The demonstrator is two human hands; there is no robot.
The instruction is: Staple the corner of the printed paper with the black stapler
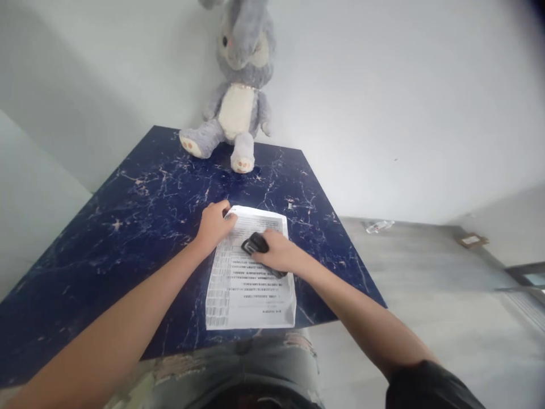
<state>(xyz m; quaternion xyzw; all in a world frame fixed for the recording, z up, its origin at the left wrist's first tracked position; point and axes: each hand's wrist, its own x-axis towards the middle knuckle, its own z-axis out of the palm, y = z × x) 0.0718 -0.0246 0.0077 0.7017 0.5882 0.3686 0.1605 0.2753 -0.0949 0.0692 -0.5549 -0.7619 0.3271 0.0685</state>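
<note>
White printed paper sheet (249, 278) lies flat on dark blue marbled tabletop (128, 227); left hand (215, 224) presses its far corner, fingers flat, gripping nothing; right hand (279, 253) closed around small black handheld device (254, 244), set on sheet's upper half; lower lines appear untouched; grey plush rabbit (238, 96) sits well beyond.

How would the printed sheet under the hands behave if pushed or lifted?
The printed sheet looks thin, so probably floppy and light. On the glossy marble-look table it may slide; the left hand pins its far corner, and the right hand rests on it.

A grey plush rabbit (238, 91) sits on the marbled table (128, 227); perhaps a bottle (378, 226) beyond.
</note>
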